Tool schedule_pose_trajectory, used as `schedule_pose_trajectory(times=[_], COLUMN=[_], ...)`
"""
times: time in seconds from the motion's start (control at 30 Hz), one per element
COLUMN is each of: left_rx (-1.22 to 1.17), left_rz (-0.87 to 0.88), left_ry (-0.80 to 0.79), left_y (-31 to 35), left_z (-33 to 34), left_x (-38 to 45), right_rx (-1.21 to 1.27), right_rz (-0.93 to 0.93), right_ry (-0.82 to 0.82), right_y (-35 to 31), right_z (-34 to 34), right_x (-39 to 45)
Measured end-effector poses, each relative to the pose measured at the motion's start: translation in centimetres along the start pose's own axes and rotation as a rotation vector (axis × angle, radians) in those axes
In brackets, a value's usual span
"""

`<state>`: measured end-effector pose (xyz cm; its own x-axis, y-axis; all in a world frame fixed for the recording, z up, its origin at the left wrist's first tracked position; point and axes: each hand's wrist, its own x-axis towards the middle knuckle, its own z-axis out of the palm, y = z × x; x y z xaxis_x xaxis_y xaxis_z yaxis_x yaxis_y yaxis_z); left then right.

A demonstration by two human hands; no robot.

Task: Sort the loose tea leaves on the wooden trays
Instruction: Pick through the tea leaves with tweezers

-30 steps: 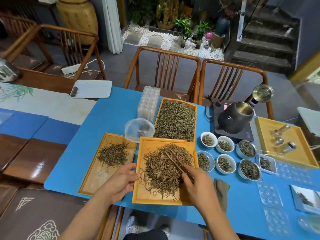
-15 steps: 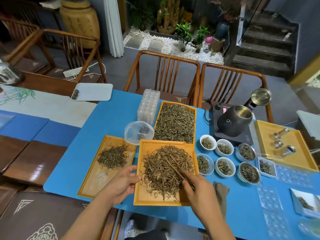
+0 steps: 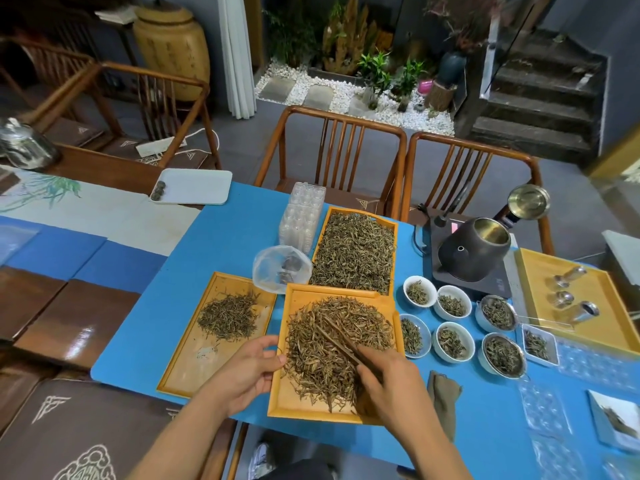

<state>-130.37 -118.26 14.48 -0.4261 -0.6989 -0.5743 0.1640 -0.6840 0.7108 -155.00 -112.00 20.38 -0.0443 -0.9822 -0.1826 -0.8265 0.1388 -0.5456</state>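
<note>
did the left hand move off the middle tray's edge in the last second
No. The left hand still grips the left edge of the middle tray, in the same spot beside the tea pile; only the camera shifted.

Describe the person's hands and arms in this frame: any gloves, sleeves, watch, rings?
Both are bare. The left hand and right hand wear no gloves, and no rings show. Both forearms are uncovered right down to the frame edge, so no sleeve is visible. Neither wrist carries a watch or band.

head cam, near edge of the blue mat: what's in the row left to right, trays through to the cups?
Left tray with a small leaf pile → left hand → middle tray heaped with leaves → right hand holding wooden tongs → white cups of leaves.
</note>
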Motion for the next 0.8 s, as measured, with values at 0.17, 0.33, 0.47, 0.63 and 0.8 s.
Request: schedule_pose_trajectory(times=[0.17, 0.33, 0.47, 0.63, 0.8], left_rx=[0.014, 0.022, 0.04, -0.001, -0.003], left_rz=[0.003, 0.007, 0.01, 0.008, 0.009], left_ry=[-0.015, -0.019, -0.009, 0.007, -0.008], left_y=[0.2, 0.3, 0.1, 0.1, 0.2], left_z=[0.1, 0.1, 0.1, -0.5, -1.1], left_x=[-0.2, -0.3, -0.4, -0.3, -0.2], right_rx=[-0.013, 0.0, 0.029, 0.005, -0.042], right_rz=[-0.002, -0.004, -0.014, -0.02, 0.022], right_ry=[0.045, 0.044, 0.021, 0.005, 0.022], right_y=[-0.3, -0.8, -1.5, -0.5, -0.4], right_z=[-0.2, 0.5, 0.2, -1.3, -1.2], right_x=[0.9, 1.0, 1.4, 0.6, 0.1])
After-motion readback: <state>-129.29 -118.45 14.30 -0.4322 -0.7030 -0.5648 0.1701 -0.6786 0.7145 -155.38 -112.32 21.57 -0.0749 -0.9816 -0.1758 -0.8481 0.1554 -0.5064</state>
